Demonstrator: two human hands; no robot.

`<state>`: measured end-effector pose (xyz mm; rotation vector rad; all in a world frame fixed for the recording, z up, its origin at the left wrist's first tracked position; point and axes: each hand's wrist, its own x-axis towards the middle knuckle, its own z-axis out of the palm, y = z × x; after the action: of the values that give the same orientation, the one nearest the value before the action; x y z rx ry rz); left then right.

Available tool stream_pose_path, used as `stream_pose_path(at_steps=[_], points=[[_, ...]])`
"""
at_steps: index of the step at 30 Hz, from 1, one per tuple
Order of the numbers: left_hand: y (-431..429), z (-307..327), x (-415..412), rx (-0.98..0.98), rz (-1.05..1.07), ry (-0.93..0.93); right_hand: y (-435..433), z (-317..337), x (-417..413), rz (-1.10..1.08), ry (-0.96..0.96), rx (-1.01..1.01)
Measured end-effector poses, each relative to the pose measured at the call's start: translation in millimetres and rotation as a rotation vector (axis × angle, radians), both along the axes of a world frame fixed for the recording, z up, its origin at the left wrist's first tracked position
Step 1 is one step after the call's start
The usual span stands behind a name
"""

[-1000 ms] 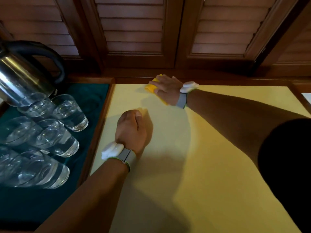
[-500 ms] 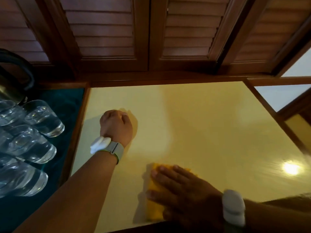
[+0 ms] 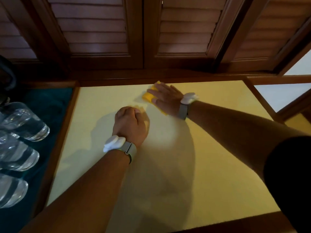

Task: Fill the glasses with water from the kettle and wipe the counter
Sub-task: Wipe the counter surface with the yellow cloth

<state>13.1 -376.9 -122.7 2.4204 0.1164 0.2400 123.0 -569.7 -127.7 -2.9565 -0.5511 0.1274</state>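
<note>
My right hand [image 3: 165, 98] lies flat, fingers spread, pressing a yellow cloth [image 3: 149, 97] onto the pale yellow counter [image 3: 210, 148] near its far edge. My left hand [image 3: 131, 124] rests on the counter as a closed fist with nothing in it, just in front of and left of the cloth. Water-filled glasses [image 3: 25, 122] stand in a row at the left on a dark green mat [image 3: 50, 101]. Only a dark sliver of the kettle [image 3: 7, 76] shows at the far left edge.
A raised wooden rim [image 3: 67, 121] separates the counter from the green mat. Wooden louvred shutters [image 3: 107, 31] rise directly behind the counter. Another wooden frame edge [image 3: 262, 101] bounds the counter on the right.
My right hand slid the cloth from the far edge back to the near edge, and has now pushed it away again to the far edge. The left fist stayed in place.
</note>
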Motion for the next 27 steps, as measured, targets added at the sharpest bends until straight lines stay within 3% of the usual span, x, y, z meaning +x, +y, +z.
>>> stream_pose_path(at_steps=[4,8,16,21,24,27], points=[[-0.2,0.1,3.4,0.039,0.005,0.002,3.4,5.3,34.2,-0.048,0.035,0.022],[0.6,-1.7,3.5,0.069,0.006,0.0,3.7,4.3,6.3,-0.053,0.026,0.012],[-1.4,-5.2,0.0,0.199,-0.088,-0.028,-38.3,6.8,-198.4,-0.027,0.066,0.025],[-56.6,3.6,-18.1,0.195,-0.229,-0.063,-67.6,20.7,-336.1,-0.107,0.124,-0.048],[-83.0,4.8,-24.0,0.142,-0.28,-0.057,-69.8,29.9,-369.8,-0.117,0.206,-0.042],[-98.6,3.2,-24.1,0.113,-0.264,-0.038,-79.8,23.8,-343.7,-0.111,0.163,-0.035]])
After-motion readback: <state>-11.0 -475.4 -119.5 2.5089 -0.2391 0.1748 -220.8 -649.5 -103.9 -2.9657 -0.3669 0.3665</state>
